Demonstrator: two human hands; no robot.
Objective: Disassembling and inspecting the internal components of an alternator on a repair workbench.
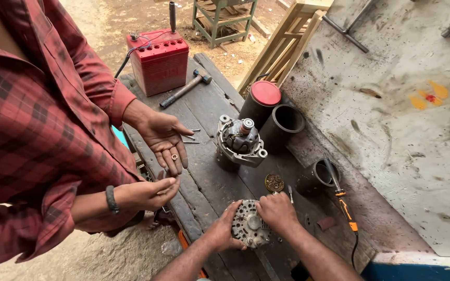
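Both sets of fingers are curled tight around a round, slotted metal alternator cover (250, 225), the left hand (224, 231) gripping its left edge and the right hand (277, 211) clamped over its upper right rim. The cover sits low on the dark, grease-stained wooden desk (209, 104), just in front of the person. Just above it lie a small round brown part (274, 182) and, a little farther up, the silver alternator body (239, 141) standing upright with its shaft on top. Beside that body stand a black cylinder with a red lid (261, 101) and an open black pipe section (285, 122); a third short black tube (317, 176) sits to the right, near an orange-handled tool (346, 208). At the far end rest a hammer (186, 88) and a red battery (158, 60). To the left, a co-worker in a red checked shirt (32, 114) holds an open palm (163, 139) bearing a small ring-shaped part (174, 156), the other hand (149, 192) just below.
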